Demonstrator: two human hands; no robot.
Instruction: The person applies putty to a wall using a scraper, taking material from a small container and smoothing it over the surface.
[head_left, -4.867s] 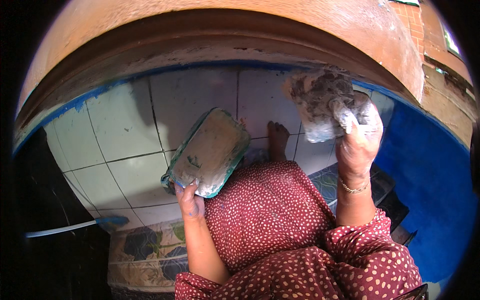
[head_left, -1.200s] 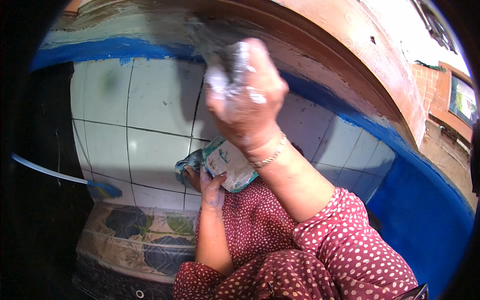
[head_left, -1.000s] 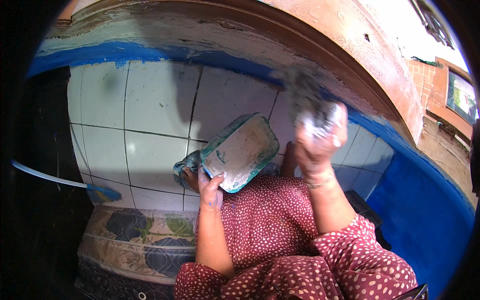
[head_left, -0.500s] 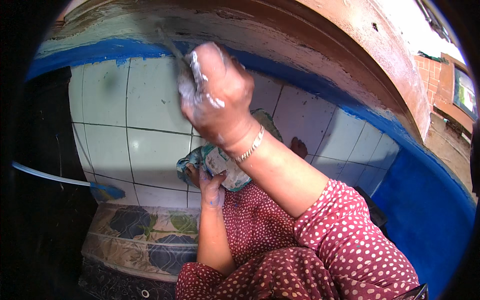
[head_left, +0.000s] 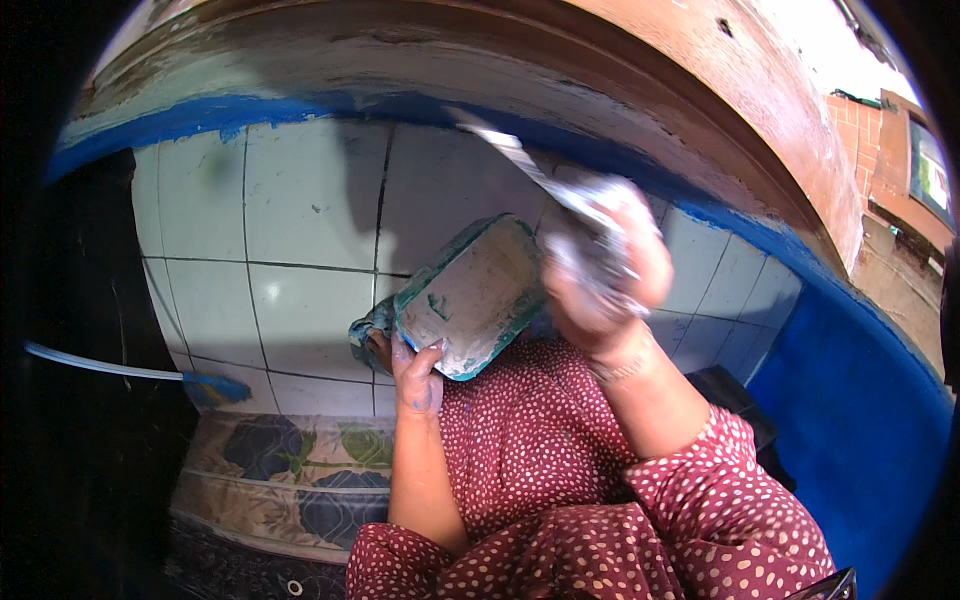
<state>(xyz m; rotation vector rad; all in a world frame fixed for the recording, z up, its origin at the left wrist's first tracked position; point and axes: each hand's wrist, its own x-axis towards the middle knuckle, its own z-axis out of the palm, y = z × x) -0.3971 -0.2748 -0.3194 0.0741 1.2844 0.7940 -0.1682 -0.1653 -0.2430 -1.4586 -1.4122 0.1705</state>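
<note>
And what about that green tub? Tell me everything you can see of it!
The green tub is shallow and rectangular with rounded corners, and looks like plastic. Pale greyish-brown paste coats its inside, whiter near the left hand, with a small green patch showing. It sits slanted, open side toward the camera, in front of white tiles. The left hand grips its near end, thumb over the rim.
</note>
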